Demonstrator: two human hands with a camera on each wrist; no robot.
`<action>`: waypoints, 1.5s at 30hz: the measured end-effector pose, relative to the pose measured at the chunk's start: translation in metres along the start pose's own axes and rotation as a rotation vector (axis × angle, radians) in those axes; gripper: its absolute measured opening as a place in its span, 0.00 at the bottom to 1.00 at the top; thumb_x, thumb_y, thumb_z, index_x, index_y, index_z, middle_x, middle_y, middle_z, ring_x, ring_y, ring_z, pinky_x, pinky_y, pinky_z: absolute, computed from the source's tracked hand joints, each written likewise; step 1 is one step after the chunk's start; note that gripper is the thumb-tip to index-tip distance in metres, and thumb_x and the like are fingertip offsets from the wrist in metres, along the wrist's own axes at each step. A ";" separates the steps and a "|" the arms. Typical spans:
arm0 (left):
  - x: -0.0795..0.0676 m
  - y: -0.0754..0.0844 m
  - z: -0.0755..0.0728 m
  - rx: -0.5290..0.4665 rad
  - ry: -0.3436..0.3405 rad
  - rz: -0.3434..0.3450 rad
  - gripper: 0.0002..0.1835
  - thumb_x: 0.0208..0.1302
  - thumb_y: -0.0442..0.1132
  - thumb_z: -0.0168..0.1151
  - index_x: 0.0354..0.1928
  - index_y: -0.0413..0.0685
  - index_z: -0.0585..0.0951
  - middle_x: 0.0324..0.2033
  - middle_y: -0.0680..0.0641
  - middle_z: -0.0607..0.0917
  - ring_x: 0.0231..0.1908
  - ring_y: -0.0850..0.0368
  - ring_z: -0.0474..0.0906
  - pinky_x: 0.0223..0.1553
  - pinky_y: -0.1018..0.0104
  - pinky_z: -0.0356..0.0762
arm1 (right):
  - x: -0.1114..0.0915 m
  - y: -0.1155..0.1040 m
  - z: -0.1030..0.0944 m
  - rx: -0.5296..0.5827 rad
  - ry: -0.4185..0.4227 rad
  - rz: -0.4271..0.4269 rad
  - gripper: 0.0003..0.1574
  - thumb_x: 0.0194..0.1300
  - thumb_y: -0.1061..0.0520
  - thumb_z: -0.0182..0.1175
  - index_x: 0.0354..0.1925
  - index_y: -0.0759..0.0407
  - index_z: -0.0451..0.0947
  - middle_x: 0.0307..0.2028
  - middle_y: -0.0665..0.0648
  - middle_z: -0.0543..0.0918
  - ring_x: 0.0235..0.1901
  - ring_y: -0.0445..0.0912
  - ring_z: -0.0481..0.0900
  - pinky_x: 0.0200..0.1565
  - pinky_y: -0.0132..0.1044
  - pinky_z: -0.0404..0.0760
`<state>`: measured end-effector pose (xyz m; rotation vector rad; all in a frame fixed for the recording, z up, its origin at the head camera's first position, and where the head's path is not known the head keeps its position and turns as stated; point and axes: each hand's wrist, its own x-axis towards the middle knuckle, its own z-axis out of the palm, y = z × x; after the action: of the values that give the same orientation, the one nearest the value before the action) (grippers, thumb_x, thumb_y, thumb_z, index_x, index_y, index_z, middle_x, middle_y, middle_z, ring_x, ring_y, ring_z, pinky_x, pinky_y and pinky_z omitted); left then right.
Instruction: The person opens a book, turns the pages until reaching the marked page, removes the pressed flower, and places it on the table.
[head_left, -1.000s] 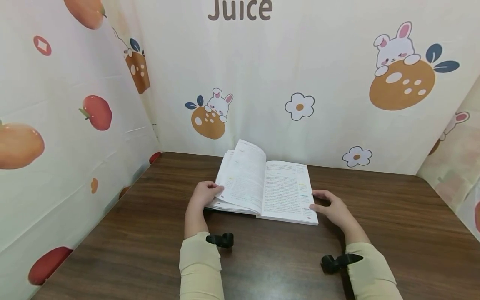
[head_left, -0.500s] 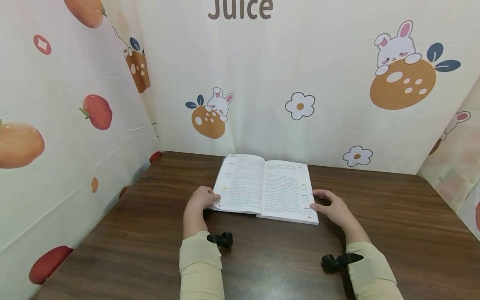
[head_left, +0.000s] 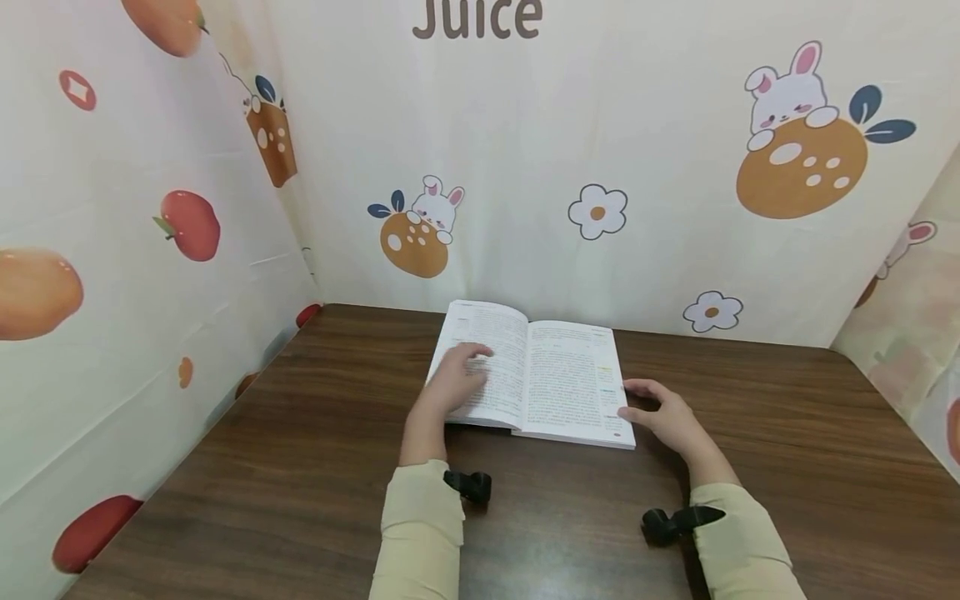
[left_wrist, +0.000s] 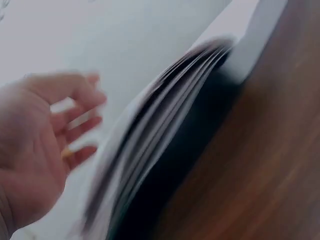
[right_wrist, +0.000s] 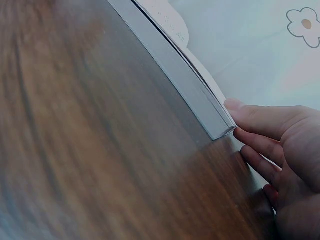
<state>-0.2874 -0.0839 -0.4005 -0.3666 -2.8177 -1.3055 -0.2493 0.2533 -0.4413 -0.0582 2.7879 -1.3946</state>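
Observation:
An open book (head_left: 570,383) with printed pages lies on the dark wooden table. Over its left page is my left hand (head_left: 456,382), fingers relaxed and slightly bent, holding nothing; part of that page is hidden beneath it. In the left wrist view, the same hand (left_wrist: 45,140) appears above the left block of pages (left_wrist: 165,115), with a gap between thumb and fingers. My right hand (head_left: 663,415) holds the book's right edge. The right wrist view has its thumb (right_wrist: 242,111) on top of the page edge and the fingers against the side.
Behind the book, a white curtain (head_left: 517,150) printed with rabbits and flowers meets the far edge of the table (head_left: 300,467). Another printed sheet (head_left: 112,333) borders the left side. Each sleeve carries a black strapped device (head_left: 471,487).
The raised leaf on the left side has come down flat. My left hand has let go of the page edge and moved right over the left page. The right hand has stayed put.

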 end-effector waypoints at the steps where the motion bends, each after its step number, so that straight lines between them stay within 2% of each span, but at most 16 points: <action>1: 0.001 0.004 0.006 -0.032 -0.043 0.036 0.18 0.58 0.31 0.55 0.51 0.51 0.78 0.56 0.48 0.73 0.54 0.52 0.65 0.54 0.55 0.64 | 0.000 0.000 0.000 -0.001 0.000 -0.002 0.38 0.56 0.46 0.66 0.60 0.61 0.66 0.59 0.67 0.67 0.59 0.61 0.60 0.57 0.62 0.55; 3: 0.003 0.012 0.017 -0.062 -0.134 0.072 0.18 0.61 0.32 0.53 0.52 0.53 0.78 0.55 0.49 0.74 0.47 0.53 0.69 0.50 0.57 0.66 | 0.001 0.000 0.001 -0.001 0.001 -0.003 0.38 0.56 0.46 0.66 0.59 0.61 0.66 0.59 0.67 0.67 0.59 0.61 0.60 0.57 0.62 0.55; 6: 0.003 0.018 0.031 -0.018 -0.232 0.064 0.17 0.63 0.37 0.55 0.53 0.57 0.79 0.54 0.51 0.75 0.42 0.54 0.69 0.47 0.59 0.67 | 0.001 0.001 0.001 -0.004 0.001 0.001 0.38 0.56 0.46 0.66 0.59 0.61 0.66 0.59 0.67 0.67 0.59 0.61 0.60 0.57 0.62 0.55; 8: 0.004 0.020 0.036 0.030 -0.272 0.056 0.16 0.63 0.39 0.56 0.53 0.57 0.79 0.54 0.50 0.75 0.46 0.55 0.71 0.51 0.59 0.67 | 0.001 0.001 0.001 -0.003 0.001 0.006 0.38 0.56 0.46 0.66 0.59 0.61 0.66 0.59 0.67 0.67 0.59 0.61 0.60 0.57 0.62 0.55; 11: 0.003 0.020 0.041 0.056 -0.295 0.038 0.16 0.63 0.39 0.58 0.54 0.55 0.79 0.58 0.49 0.74 0.55 0.56 0.68 0.57 0.57 0.64 | 0.001 0.001 0.001 -0.004 -0.002 0.009 0.39 0.56 0.46 0.66 0.60 0.61 0.66 0.59 0.67 0.67 0.60 0.62 0.59 0.57 0.62 0.55; 15: 0.003 0.022 0.047 0.096 -0.302 0.050 0.17 0.63 0.42 0.59 0.54 0.54 0.79 0.59 0.48 0.72 0.60 0.52 0.64 0.59 0.55 0.61 | 0.001 0.002 0.001 -0.008 -0.001 0.015 0.38 0.56 0.45 0.66 0.59 0.60 0.66 0.60 0.67 0.67 0.60 0.62 0.58 0.57 0.62 0.54; 19: 0.003 0.031 0.056 0.301 -0.294 0.098 0.21 0.59 0.53 0.61 0.54 0.59 0.79 0.58 0.47 0.70 0.59 0.47 0.61 0.59 0.54 0.59 | 0.000 0.002 -0.002 -0.012 -0.032 0.014 0.40 0.55 0.44 0.66 0.60 0.59 0.66 0.61 0.67 0.64 0.61 0.62 0.57 0.57 0.64 0.53; 22: 0.001 0.039 0.062 0.406 -0.275 0.089 0.26 0.53 0.59 0.65 0.55 0.64 0.78 0.57 0.46 0.68 0.57 0.47 0.61 0.57 0.53 0.60 | -0.002 0.003 -0.007 -0.017 -0.093 0.006 0.42 0.53 0.42 0.66 0.61 0.56 0.66 0.63 0.67 0.60 0.63 0.63 0.54 0.57 0.65 0.51; 28: -0.002 0.043 0.065 0.401 -0.243 0.049 0.28 0.47 0.58 0.69 0.53 0.64 0.79 0.53 0.47 0.67 0.54 0.49 0.60 0.54 0.54 0.59 | -0.008 0.006 -0.020 0.001 -0.227 -0.040 0.45 0.49 0.45 0.69 0.63 0.54 0.66 0.67 0.67 0.54 0.66 0.65 0.45 0.57 0.67 0.45; 32: -0.002 0.044 0.066 0.396 -0.238 0.047 0.27 0.47 0.58 0.70 0.53 0.64 0.79 0.53 0.47 0.67 0.54 0.49 0.59 0.56 0.53 0.57 | -0.009 0.006 -0.022 -0.006 -0.262 -0.075 0.44 0.49 0.47 0.70 0.63 0.55 0.66 0.67 0.68 0.54 0.66 0.65 0.44 0.57 0.67 0.45; 41: -0.002 0.043 0.068 0.380 -0.224 0.023 0.27 0.47 0.57 0.70 0.52 0.63 0.79 0.52 0.47 0.66 0.55 0.48 0.58 0.60 0.50 0.52 | -0.004 0.006 -0.014 -0.080 -0.158 -0.017 0.42 0.50 0.38 0.67 0.60 0.53 0.69 0.65 0.67 0.59 0.64 0.65 0.50 0.56 0.68 0.49; 45: -0.002 0.044 0.068 0.376 -0.223 0.017 0.27 0.47 0.56 0.70 0.52 0.63 0.79 0.52 0.48 0.66 0.55 0.48 0.57 0.60 0.49 0.51 | -0.003 0.006 -0.012 -0.075 -0.123 -0.015 0.42 0.50 0.38 0.67 0.59 0.54 0.70 0.65 0.67 0.60 0.63 0.66 0.51 0.56 0.67 0.49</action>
<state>-0.2701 -0.0054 -0.4123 -0.5480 -3.1427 -0.7430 -0.2474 0.2669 -0.4392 -0.1608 2.7432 -1.2441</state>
